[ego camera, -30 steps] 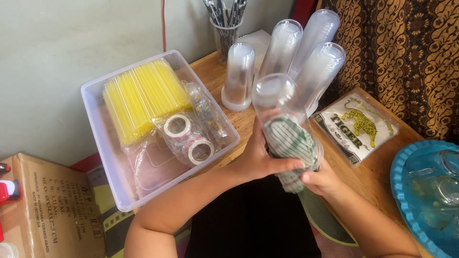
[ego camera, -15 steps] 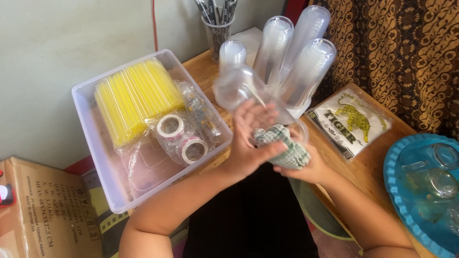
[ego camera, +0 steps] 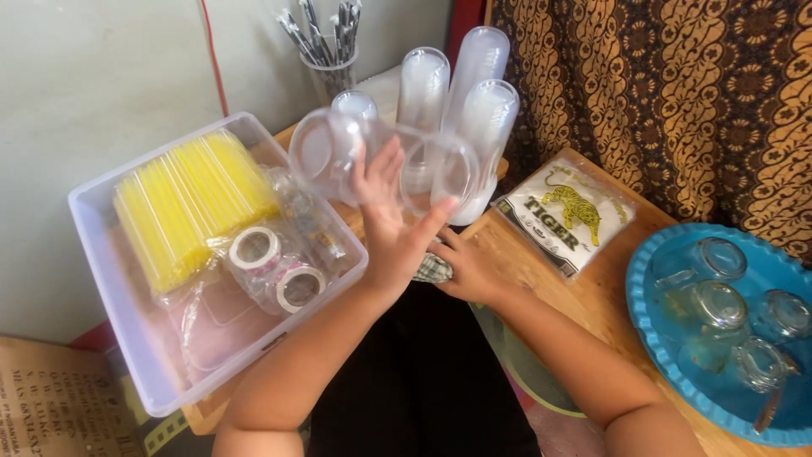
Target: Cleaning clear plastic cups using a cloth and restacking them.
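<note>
My left hand (ego camera: 391,230) holds a clear plastic cup (ego camera: 338,154) lying on its side, raised above the table, its open mouth turned to the right. My right hand (ego camera: 463,269) sits lower, near the table's front edge, closed on a green-and-white checked cloth (ego camera: 432,269) that is mostly hidden behind my left hand. Behind the cup stand several tall stacks of clear plastic cups (ego camera: 482,118), upside down.
A clear plastic bin (ego camera: 101,279) at left holds yellow straws (ego camera: 186,203) and tape rolls (ego camera: 255,250). A cup of pens (ego camera: 326,59) stands at the back. A flat white packet (ego camera: 565,213) lies on the wooden table (ego camera: 609,296). A blue tray (ego camera: 651,338) with glass jars is at right.
The cloth has come out of the cup. My left hand lifted the cup and tipped it sideways to the left; my right hand dropped toward the table edge with the cloth.
</note>
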